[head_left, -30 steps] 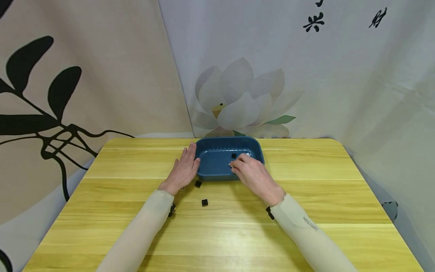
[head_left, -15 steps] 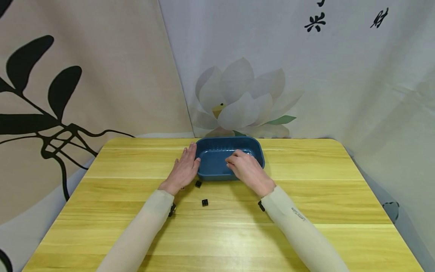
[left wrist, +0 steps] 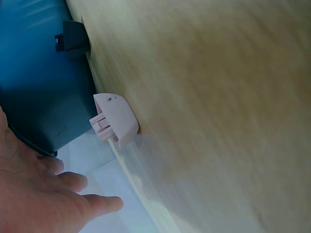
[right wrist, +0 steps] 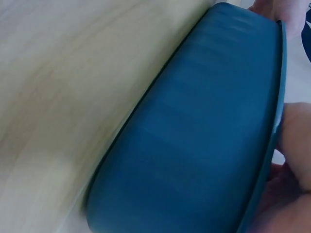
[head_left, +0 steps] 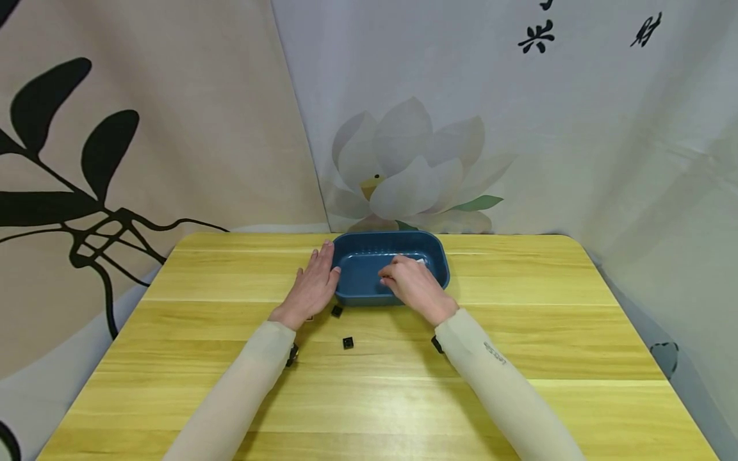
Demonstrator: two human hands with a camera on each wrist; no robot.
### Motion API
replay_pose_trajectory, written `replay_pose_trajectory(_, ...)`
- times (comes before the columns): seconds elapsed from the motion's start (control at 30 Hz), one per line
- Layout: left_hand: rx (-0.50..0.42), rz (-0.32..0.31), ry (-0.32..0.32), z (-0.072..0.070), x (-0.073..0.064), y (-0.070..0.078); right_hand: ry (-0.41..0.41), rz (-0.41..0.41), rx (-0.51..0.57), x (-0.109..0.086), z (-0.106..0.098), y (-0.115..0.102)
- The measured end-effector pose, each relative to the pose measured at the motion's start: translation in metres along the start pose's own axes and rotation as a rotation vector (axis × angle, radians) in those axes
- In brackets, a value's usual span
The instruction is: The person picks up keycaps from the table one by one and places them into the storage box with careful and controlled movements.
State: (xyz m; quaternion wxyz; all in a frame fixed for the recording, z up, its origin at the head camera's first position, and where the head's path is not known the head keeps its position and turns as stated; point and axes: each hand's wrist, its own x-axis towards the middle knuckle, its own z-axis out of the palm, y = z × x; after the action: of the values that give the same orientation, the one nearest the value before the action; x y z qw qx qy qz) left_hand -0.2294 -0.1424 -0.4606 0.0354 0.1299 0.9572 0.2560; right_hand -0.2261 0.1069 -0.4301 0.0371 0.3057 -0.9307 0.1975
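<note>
A dark blue tray [head_left: 357,299] stands at the far side of the table. My left hand [head_left: 311,282] lies along its left wall, fingers straight. Over the tray is my right hand [head_left: 414,285], with curled fingers down inside; its fingertips are hidden behind the tray wall [right wrist: 189,126] in the right wrist view, so I cannot tell what they hold. Beside my left hand lie a pink keycap [left wrist: 116,119] and a black keycap [left wrist: 74,38]. Another black keycap [head_left: 348,343] is nearer on the table. Something small and white [head_left: 421,260] shows behind my right hand in the tray.
The wooden table [head_left: 519,307] reaches around the tray, its back edge just behind it. A printed cloth [head_left: 426,160] with a lotus and leaves hangs behind the table.
My right hand has moved left and slightly up inside the tray. The black piece seen in the tray a second ago is now hidden by it. My left hand has stayed put.
</note>
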Motion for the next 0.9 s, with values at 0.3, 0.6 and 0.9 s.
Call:
replay_pose_trajectory(0.3, -0.006, -0.009, -0.004, -0.001, -0.001, 0.0, -0.066, 0.054, 0.04, 0.012, -0.001, 0.003)
replay_pose_trajectory(0.6, -0.015, -0.011, -0.003, 0.0, 0.001, 0.002, -0.139, 0.095, 0.045, 0.021, 0.0, 0.005)
replay_pose_trajectory(0.9, -0.006, -0.017, -0.009, -0.001, 0.001, 0.001, -0.129, 0.136, 0.083, 0.02, -0.003, 0.006)
